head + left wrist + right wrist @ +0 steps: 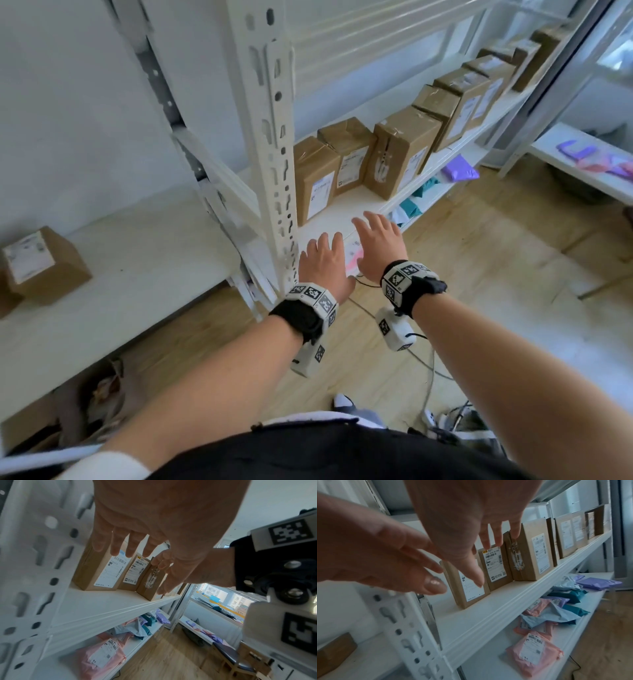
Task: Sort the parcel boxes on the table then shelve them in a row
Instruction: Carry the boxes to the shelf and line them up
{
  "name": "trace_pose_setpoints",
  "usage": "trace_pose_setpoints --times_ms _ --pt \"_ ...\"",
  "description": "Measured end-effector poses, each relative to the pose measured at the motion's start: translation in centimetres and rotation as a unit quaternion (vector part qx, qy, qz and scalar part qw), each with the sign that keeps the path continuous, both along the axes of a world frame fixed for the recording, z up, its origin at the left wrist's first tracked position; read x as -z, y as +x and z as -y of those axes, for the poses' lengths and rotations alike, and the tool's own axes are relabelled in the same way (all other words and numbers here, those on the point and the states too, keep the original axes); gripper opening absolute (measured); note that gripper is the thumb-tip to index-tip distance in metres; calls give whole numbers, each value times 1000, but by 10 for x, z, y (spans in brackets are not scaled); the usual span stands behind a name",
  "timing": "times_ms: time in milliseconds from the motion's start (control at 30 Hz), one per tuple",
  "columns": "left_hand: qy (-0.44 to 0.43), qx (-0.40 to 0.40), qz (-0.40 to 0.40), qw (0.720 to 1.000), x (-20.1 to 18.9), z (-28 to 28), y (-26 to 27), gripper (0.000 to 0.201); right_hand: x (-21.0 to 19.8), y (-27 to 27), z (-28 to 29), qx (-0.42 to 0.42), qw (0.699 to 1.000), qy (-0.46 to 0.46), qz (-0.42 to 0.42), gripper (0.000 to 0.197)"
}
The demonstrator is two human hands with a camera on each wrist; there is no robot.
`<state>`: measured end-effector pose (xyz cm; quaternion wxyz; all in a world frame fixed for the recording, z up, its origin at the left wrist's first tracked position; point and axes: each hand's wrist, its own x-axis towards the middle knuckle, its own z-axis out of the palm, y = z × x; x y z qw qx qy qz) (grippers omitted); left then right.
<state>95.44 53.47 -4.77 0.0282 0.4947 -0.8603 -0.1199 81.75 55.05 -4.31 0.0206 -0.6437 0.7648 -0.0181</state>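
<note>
Several brown parcel boxes stand upright in a row on the white shelf (346, 209); the nearest box (313, 180) is at the row's left end by the upright post. It shows again as the box (101, 569) in the left wrist view and the box (467, 586) in the right wrist view. My left hand (323, 255) and my right hand (375, 233) hover side by side in front of the shelf edge, fingers straight and spread, holding nothing. One more brown box (41, 265) lies on the white table (137, 274) at the left.
A perforated white post (274, 137) rises just left of my left hand. Coloured mailer bags (537, 650) lie on the lower shelf. A second rack (582, 161) stands at the right, over a wooden floor (479, 291) with cables.
</note>
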Motion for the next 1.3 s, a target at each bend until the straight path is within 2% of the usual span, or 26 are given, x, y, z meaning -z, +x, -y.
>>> trace_pose_setpoints --times_ms 267,400,533,700,933,1133,1300 --pt "-30 38 15 999 0 -42 91 67 10 88 -59 37 999 22 -4 71" --pt "-36 18 21 999 4 -43 156 69 15 151 -60 13 999 34 -12 61" --pt "-36 -25 30 999 0 -28 222 75 13 219 -42 -30 999 34 -1 64" --pt "-34 -104 22 994 -4 1 298 74 1 296 0 -95 995 29 4 67" --pt "0 -234 7 972 -4 49 376 83 -8 370 77 -186 982 16 2 71" --pt "16 -361 3 933 2 117 442 76 5 428 167 -265 964 26 11 70" --pt "73 -468 0 880 10 177 487 82 22 467 246 -317 946 56 30 72"
